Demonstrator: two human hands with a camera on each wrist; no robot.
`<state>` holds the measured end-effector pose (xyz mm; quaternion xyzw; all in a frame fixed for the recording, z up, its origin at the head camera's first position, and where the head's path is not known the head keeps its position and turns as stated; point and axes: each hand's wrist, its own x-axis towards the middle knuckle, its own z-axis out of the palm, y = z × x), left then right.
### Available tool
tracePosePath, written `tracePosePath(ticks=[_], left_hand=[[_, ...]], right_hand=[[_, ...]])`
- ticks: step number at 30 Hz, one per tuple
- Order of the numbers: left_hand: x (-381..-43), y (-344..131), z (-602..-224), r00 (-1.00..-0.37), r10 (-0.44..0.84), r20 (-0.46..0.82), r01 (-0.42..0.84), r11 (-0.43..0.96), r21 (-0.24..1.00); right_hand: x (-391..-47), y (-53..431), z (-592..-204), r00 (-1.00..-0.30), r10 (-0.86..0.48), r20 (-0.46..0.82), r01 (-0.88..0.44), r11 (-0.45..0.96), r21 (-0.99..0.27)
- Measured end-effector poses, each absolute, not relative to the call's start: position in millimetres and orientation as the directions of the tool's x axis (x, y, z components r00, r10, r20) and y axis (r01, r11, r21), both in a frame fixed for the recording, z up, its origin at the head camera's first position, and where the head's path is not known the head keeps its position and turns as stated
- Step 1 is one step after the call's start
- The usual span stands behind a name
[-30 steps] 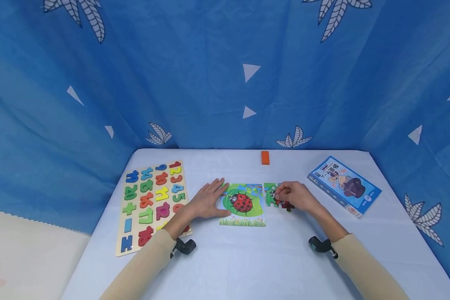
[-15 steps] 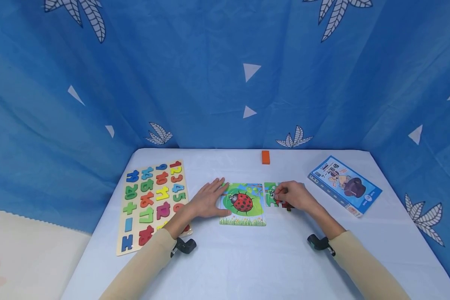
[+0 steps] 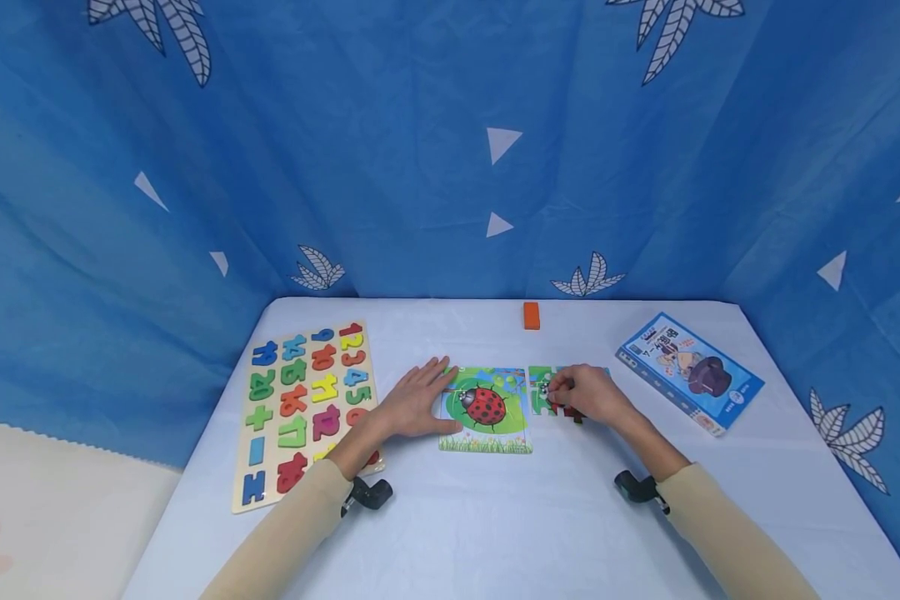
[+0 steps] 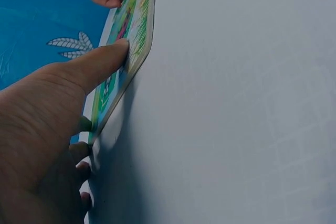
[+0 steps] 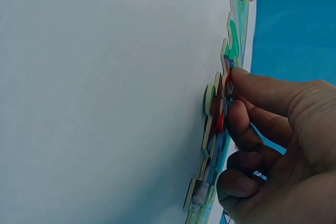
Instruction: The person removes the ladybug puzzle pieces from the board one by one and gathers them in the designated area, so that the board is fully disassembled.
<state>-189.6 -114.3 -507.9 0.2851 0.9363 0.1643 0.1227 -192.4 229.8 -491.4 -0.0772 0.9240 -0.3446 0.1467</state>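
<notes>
A square ladybug picture puzzle [image 3: 487,443] lies flat at the middle of the white table. My left hand [image 3: 418,404] rests at its left edge, fingers spread and thumb on the lower left part; in the left wrist view the thumb [image 4: 105,61] lies across the picture side. Just right of the puzzle lie several joined jigsaw pieces [image 3: 537,400], green, red and blue. Over them, my right hand [image 3: 591,392] has curled fingers and pinches a jigsaw piece [image 5: 228,80] between thumb and index finger. The hand hides part of these pieces in the head view.
On the left stands out a wooden number board [image 3: 276,417] with coloured numerals, partly under the left forearm. A blue box [image 3: 731,379] with a hat picture lies at the right. Near the back edge is an orange block [image 3: 531,316]. Blue curtain [image 3: 420,167] surrounds the table.
My right wrist and forearm have shifted slightly left, with the fingers staying at the jigsaw pieces. The left hand and the ladybug puzzle have not moved.
</notes>
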Motion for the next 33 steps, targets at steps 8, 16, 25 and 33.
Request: tracePosePath(ticks=[8,16,25,33], left_hand=[[-190.3,-114.7,-509.3,-0.803,0.583,-0.124,0.507,0.777,0.374],[-189.5,-114.8,-509.6,-0.8,0.587,-0.121,0.509,0.772,0.38],[-189.9,-114.7,-509.5,-0.8,0.589,-0.112,0.513,0.769,0.382],[-190.7,-114.6,-508.5,-0.802,0.584,-0.121,0.51,0.777,0.37]], right_hand=[[-190.0,228.0,-490.2,-0.947,-0.241,-0.213,-0.044,0.754,-0.655],[-189.5,226.9,-490.5,-0.948,-0.231,-0.218,-0.041,0.769,-0.638],[-191.4,228.0,-492.1,-0.948,-0.241,-0.209,-0.057,0.772,-0.633],[-192.9,228.8,-491.8,-0.949,-0.24,-0.207,-0.064,0.784,-0.617]])
